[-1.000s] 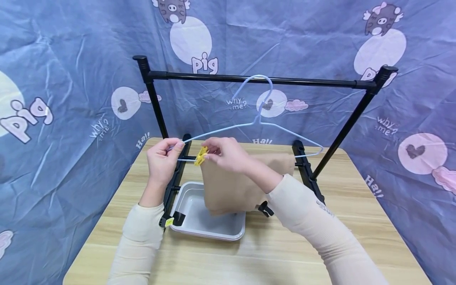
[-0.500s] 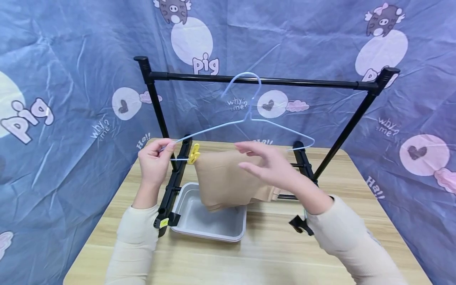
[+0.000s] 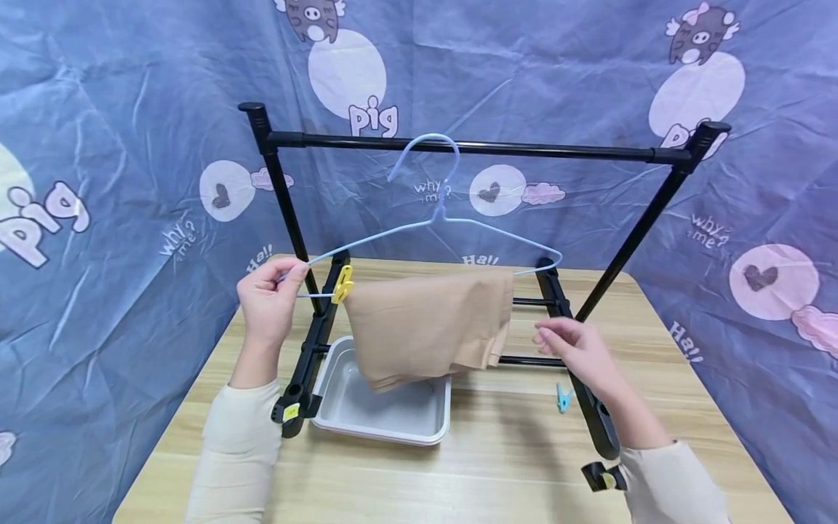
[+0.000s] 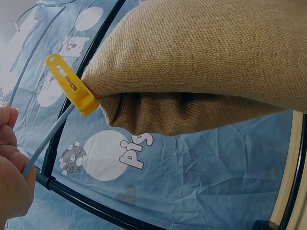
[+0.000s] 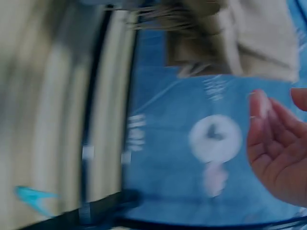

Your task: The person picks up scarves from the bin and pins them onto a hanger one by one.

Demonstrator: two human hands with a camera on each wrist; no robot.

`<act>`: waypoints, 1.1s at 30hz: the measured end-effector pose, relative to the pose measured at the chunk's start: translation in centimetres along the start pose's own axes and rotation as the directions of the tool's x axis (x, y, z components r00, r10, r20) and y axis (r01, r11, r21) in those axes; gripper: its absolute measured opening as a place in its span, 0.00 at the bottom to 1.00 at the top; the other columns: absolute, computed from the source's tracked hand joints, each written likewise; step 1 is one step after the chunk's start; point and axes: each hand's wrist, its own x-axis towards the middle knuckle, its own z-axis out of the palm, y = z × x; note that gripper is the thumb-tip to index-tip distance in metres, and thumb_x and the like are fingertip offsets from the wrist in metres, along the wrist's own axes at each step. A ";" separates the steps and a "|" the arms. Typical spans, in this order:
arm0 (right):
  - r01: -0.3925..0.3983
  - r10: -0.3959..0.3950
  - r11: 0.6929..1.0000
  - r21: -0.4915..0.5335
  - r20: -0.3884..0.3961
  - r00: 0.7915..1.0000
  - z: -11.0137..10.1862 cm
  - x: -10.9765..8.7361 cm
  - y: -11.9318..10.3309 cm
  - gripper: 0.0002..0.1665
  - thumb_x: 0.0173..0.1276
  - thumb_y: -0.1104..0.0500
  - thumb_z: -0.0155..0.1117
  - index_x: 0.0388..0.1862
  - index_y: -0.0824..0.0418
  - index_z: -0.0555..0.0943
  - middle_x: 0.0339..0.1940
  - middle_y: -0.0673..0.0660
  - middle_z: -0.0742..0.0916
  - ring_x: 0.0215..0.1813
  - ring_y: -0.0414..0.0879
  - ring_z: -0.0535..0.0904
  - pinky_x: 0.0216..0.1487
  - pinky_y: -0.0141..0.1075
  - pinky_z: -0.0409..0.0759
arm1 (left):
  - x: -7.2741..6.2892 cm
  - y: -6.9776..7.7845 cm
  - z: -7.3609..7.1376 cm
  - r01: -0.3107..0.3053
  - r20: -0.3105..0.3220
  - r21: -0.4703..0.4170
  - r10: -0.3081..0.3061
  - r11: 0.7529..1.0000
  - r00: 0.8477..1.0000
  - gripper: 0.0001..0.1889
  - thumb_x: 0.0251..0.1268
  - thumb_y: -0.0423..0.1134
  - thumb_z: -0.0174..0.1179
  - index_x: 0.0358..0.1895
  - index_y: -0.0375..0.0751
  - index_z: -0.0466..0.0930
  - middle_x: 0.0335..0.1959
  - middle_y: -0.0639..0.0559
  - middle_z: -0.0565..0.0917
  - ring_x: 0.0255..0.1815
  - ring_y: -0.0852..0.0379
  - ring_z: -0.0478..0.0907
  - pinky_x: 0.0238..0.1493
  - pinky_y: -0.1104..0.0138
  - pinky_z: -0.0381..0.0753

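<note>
In the head view my left hand [image 3: 268,300] grips the left corner of a pale blue wire hanger [image 3: 481,222]. A folded tan cloth [image 3: 425,320] drapes over the hanger's lower bar. At the cloth's left edge a yellow clothespin [image 4: 72,84] clamps it to the bar. My right hand [image 3: 579,353] is to the right of the cloth, apart from it, with loosely bent fingers and nothing in them. Below that hand, a turquoise clothespin [image 3: 564,398] lies on the table by the rack's right foot. The right wrist view is blurred.
A black rack [image 3: 524,148] stands behind and around the hanger, its feet on the wooden table [image 3: 497,473]. Below the cloth sits a grey plastic tray [image 3: 386,435], partly hidden by it. A blue patterned curtain [image 3: 131,306] surrounds the table.
My right hand has let go of the yellow clothespin and moved right and down. My left hand has carried the hanger and cloth leftward. The turquoise clothespin has come into sight.
</note>
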 end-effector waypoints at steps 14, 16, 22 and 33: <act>-0.327 0.384 0.528 -0.784 -0.123 0.915 2.1 -3.1 10.2 0.15 0.56 0.57 0.54 0.26 0.71 0.74 0.23 0.66 0.78 0.26 0.62 0.75 0.20 0.51 0.68 | 0.4 0.1 -0.3 0.015 0.004 -0.035 -0.015 0.999 1.000 0.06 0.49 0.21 0.57 0.23 0.33 0.80 0.15 0.56 0.72 0.12 0.64 0.55 0.13 0.75 0.52; -0.349 0.404 0.505 -0.790 -0.141 0.904 2.4 -3.3 11.1 0.15 0.58 0.57 0.52 0.22 0.69 0.75 0.21 0.65 0.77 0.24 0.61 0.75 0.18 0.50 0.68 | 0.5 0.1 -0.3 0.022 0.014 -0.035 -0.022 0.999 1.000 0.07 0.49 0.21 0.56 0.23 0.34 0.80 0.14 0.55 0.71 0.11 0.64 0.55 0.12 0.74 0.52; -0.398 0.437 0.486 -0.778 -0.178 0.882 3.4 -3.0 12.9 0.21 0.63 0.57 0.46 0.26 0.78 0.69 0.21 0.70 0.77 0.25 0.62 0.75 0.18 0.49 0.69 | 0.6 0.1 -0.4 0.057 0.028 -0.041 -0.056 0.998 0.998 0.10 0.50 0.21 0.56 0.23 0.39 0.82 0.13 0.54 0.70 0.11 0.63 0.55 0.11 0.73 0.51; -0.305 0.344 0.490 -0.817 -0.140 0.929 4.2 -2.9 15.3 0.05 0.57 0.67 0.48 0.28 0.70 0.70 0.22 0.64 0.75 0.28 0.59 0.73 0.21 0.49 0.70 | 0.7 0.4 -0.1 0.050 0.029 -0.098 -0.048 0.994 0.998 0.10 0.50 0.20 0.55 0.23 0.37 0.81 0.13 0.55 0.70 0.12 0.63 0.56 0.11 0.74 0.51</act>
